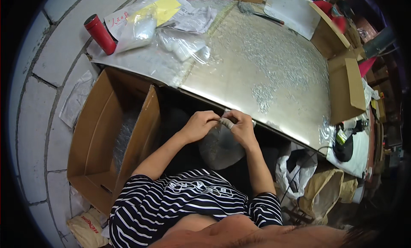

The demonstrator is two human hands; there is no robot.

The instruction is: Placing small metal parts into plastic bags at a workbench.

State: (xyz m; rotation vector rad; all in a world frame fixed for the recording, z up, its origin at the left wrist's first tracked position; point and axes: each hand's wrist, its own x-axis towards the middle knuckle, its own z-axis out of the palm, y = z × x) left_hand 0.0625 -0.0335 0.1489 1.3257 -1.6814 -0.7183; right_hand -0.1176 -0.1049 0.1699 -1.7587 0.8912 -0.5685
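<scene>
In front of my lap, below the table's near edge, hangs a rounded, translucent grey plastic bag (219, 150). My left hand (200, 125) comes in from the left, its thumb and fingers pinched together at the bag's gathered top. Close against it, my right hand (240, 127) pinches the same spot, with pale wrapping around one or more fingers. Both sets of fingertips meet there and partly cover what they grip. The bag's contents are too dim to make out.
Many small metallic pieces (274, 68) lie scattered over the metal table (227, 83), with a brush (267, 18) at its far side. A red flask (100, 34) and plastic bags stand far left. An open cardboard box (95, 132) is at my left; a white bag (295, 173) hangs right.
</scene>
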